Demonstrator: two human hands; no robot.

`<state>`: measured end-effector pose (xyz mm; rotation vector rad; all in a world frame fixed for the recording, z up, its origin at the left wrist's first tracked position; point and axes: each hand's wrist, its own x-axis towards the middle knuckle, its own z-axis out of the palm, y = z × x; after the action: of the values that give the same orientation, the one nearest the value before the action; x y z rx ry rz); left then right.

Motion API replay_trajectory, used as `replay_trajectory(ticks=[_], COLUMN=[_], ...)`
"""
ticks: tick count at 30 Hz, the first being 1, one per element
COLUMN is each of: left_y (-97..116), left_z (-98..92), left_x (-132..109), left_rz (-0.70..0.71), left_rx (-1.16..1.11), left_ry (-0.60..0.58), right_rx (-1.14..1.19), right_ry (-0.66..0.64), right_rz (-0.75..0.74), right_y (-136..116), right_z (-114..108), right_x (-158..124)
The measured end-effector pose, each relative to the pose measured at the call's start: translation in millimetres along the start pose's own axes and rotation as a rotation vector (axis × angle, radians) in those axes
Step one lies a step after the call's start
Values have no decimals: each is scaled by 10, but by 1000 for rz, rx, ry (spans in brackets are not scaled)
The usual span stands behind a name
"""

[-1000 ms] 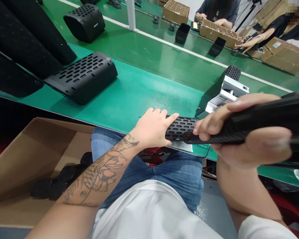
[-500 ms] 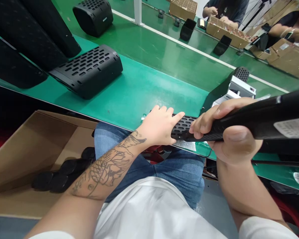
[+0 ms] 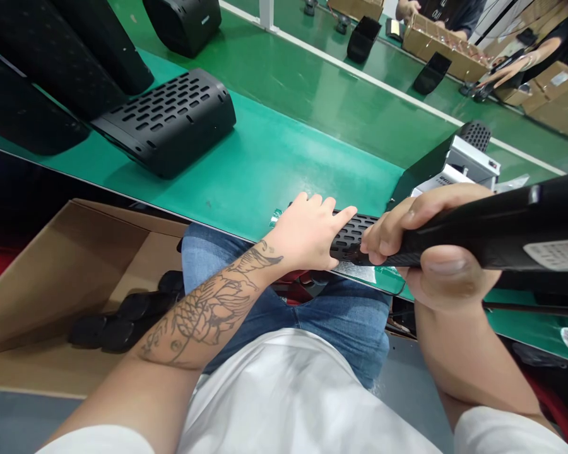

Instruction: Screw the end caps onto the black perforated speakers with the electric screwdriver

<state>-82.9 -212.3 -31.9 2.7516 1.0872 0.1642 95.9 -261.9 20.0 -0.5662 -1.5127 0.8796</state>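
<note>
My left hand (image 3: 308, 232) lies over the end of a black perforated cover (image 3: 355, 234) at the near edge of the green bench (image 3: 284, 151), fingers curled on it. My right hand (image 3: 430, 252) is wrapped round a long black tool (image 3: 502, 227) with a white label, its tip meeting the perforated cover. A white and grey device (image 3: 468, 164) stands just behind my right hand.
A larger black perforated housing (image 3: 170, 126) lies at the left, with tall black parts (image 3: 52, 69) behind it. A cardboard box (image 3: 76, 284) with black pieces sits under the bench to my left. Other people work at cardboard boxes (image 3: 445, 47) across the belt.
The view has shifted slightly; both hands keep their hold and have drifted a little upward in the picture. The tool's white label has come into view.
</note>
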Motion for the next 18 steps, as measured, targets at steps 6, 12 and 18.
replay_trajectory(ticks=[6, 12, 18], left_y=[9, -6, 18], left_z=[0, 19, 22], left_x=[-4, -18, 2], left_rz=[-3, 3, 5], left_rx=[4, 22, 47], left_ry=[-15, 6, -9], right_rx=[-2, -83, -338], right_ry=[-16, -78, 486], right_rz=[24, 74, -142], right_y=[27, -76, -119], right_z=[-36, -76, -676], right_x=[-15, -20, 237])
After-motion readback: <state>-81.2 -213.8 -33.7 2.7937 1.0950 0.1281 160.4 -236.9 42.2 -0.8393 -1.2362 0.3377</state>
